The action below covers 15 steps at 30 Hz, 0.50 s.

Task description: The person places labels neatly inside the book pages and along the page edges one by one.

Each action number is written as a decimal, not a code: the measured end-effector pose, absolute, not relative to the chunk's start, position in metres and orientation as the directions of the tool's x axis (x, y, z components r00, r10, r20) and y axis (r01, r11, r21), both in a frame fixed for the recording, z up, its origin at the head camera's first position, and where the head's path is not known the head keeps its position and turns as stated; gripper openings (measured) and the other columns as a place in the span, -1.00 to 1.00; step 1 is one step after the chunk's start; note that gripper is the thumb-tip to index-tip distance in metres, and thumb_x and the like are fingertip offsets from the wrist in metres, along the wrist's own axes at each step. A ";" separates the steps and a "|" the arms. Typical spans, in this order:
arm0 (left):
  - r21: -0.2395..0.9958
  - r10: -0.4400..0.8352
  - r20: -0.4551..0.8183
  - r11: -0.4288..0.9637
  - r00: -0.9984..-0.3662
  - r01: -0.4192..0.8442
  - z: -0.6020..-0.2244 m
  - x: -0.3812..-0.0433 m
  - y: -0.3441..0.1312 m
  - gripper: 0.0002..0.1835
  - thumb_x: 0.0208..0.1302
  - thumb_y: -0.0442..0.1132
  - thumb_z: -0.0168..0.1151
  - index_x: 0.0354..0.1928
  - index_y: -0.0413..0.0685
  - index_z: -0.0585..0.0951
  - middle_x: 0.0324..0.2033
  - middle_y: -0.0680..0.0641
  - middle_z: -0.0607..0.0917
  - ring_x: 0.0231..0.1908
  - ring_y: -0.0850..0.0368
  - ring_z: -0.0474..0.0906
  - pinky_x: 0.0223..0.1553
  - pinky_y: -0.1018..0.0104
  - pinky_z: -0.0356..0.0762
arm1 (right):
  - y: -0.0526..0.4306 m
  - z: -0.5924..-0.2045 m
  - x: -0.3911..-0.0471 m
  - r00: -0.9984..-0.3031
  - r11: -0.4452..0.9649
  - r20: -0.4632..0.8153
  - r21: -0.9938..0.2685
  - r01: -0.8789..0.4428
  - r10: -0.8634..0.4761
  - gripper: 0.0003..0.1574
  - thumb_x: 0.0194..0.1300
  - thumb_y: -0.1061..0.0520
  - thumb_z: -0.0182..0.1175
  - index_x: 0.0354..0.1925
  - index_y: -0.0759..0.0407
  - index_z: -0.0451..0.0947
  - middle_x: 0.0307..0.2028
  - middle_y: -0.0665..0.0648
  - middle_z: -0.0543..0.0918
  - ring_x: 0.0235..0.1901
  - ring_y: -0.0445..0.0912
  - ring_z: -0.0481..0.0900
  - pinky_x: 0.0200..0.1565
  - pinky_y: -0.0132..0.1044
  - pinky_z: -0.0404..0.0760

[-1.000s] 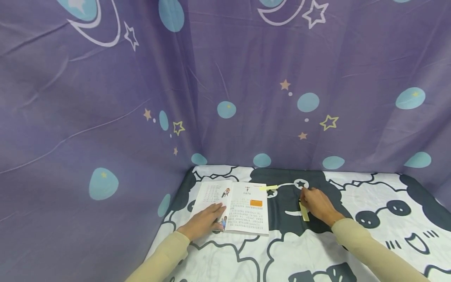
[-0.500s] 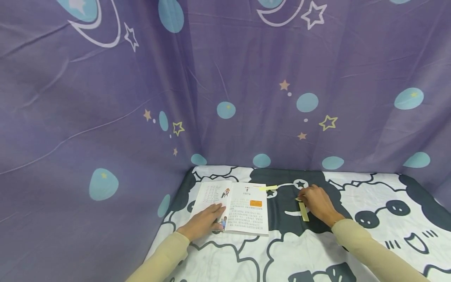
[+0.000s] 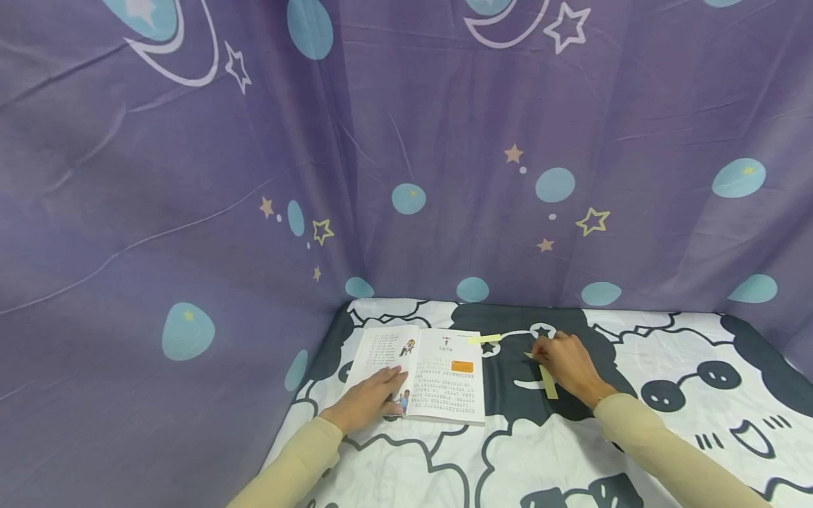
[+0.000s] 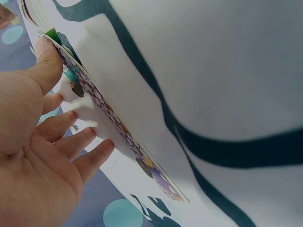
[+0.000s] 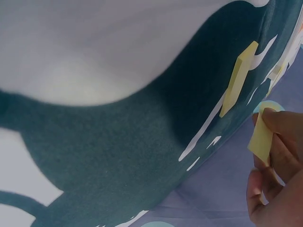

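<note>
An open book point(image 3: 447, 388) with printed pages and small pictures lies at the left of the surface. My left hand point(image 3: 368, 396) rests on its left page near the lower edge, fingers extended; in the left wrist view the thumb lies along the book's edge point(image 4: 118, 125). To the right of the book, my right hand point(image 3: 569, 367) pinches a pale yellow sticky note point(image 5: 261, 139) between thumb and fingers. Just below that hand, a narrow pad of yellow sticky notes point(image 3: 548, 382) lies on the cloth. Another yellow sticky note point(image 3: 485, 339) sticks out from the right page's top edge.
A black-and-white cartoon cloth point(image 3: 457, 466) covers the surface. Purple curtains point(image 3: 444, 233) with moons and stars hang behind it and along the left side.
My right hand has moved slightly left, away from the pad, and the pinched sticky note now shows at its fingertips. The left hand and the book stay in place.
</note>
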<state>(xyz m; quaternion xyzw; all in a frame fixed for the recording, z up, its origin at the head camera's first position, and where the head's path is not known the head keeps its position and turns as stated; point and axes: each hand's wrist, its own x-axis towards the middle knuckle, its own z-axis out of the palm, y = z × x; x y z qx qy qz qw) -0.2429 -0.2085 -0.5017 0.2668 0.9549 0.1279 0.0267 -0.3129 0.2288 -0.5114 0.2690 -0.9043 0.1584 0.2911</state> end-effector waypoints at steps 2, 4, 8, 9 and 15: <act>0.261 0.519 0.019 0.822 -0.854 0.506 -0.502 -0.243 -0.209 -0.18 0.34 0.12 0.26 0.53 -0.13 0.34 0.53 -0.19 0.28 0.50 -0.20 0.20 0.47 -0.10 0.22 | 0.228 -0.512 -0.314 -0.681 0.802 0.613 -0.124 -0.585 -0.402 -0.74 -0.02 0.33 0.61 -0.43 0.08 0.72 -0.46 -0.04 0.77 -0.47 -0.09 0.51 -0.35 -0.08 0.52; 0.261 0.521 0.020 0.821 -0.853 0.508 -0.502 -0.243 -0.209 -0.18 0.34 0.12 0.26 0.53 -0.14 0.34 0.53 -0.20 0.29 0.50 -0.21 0.20 0.47 -0.10 0.22 | 0.227 -0.512 -0.314 -0.668 0.793 0.618 -0.115 -0.598 -0.414 -0.74 -0.03 0.32 0.61 -0.41 0.08 0.74 -0.45 -0.03 0.78 -0.46 -0.08 0.51 -0.36 -0.10 0.51; 0.254 0.521 0.019 0.823 -0.853 0.508 -0.503 -0.244 -0.209 -0.17 0.34 0.12 0.26 0.53 -0.14 0.33 0.53 -0.20 0.28 0.50 -0.20 0.20 0.47 -0.09 0.22 | 0.223 -0.512 -0.316 -0.646 0.783 0.629 -0.094 -0.615 -0.432 -0.75 -0.03 0.31 0.62 -0.38 0.08 0.78 -0.42 -0.02 0.80 -0.47 -0.08 0.49 -0.42 -0.14 0.47; 0.251 0.521 0.018 0.824 -0.853 0.508 -0.503 -0.244 -0.209 -0.17 0.34 0.13 0.26 0.53 -0.14 0.33 0.53 -0.20 0.28 0.50 -0.20 0.20 0.47 -0.09 0.23 | 0.221 -0.512 -0.316 -0.643 0.783 0.629 -0.087 -0.616 -0.436 -0.76 -0.03 0.31 0.62 -0.38 0.08 0.78 -0.43 -0.02 0.80 -0.47 -0.08 0.48 -0.43 -0.14 0.48; 0.243 0.519 0.014 0.827 -0.855 0.506 -0.504 -0.245 -0.209 -0.17 0.34 0.13 0.26 0.53 -0.13 0.34 0.53 -0.20 0.28 0.51 -0.18 0.20 0.47 -0.08 0.23 | 0.210 -0.511 -0.319 -0.658 0.800 0.608 -0.062 -0.597 -0.444 -0.78 -0.01 0.28 0.61 -0.43 0.05 0.77 -0.48 -0.04 0.76 -0.49 -0.09 0.44 -0.40 -0.08 0.53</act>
